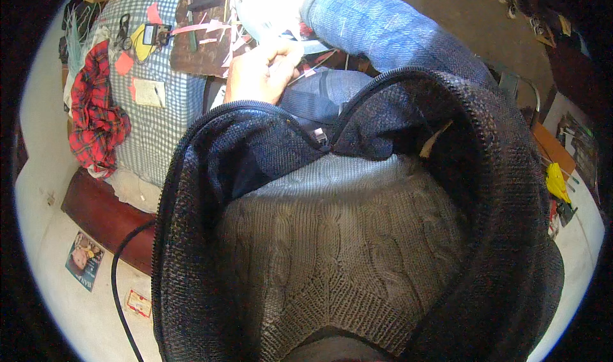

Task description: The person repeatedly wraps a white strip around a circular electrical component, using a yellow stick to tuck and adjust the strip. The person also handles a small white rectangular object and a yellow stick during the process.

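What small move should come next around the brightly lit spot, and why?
I'd probably shift the light slightly before moving the left hand: glare washes over its fingers, so any grip is unclear, and the blue right sleeve leads into the brightness, leaving the right hand indistinguishable. Loose pink strips on the brown board nearby could be disturbed unseen.

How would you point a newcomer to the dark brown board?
Start with the blue-and-white checked cloth at upper left. Follow it up to its right edge, where the brown board lies, just up and left of the left hand. Its dark face, strewn with thin pink strips, sets it apart from the pale checks beside it.
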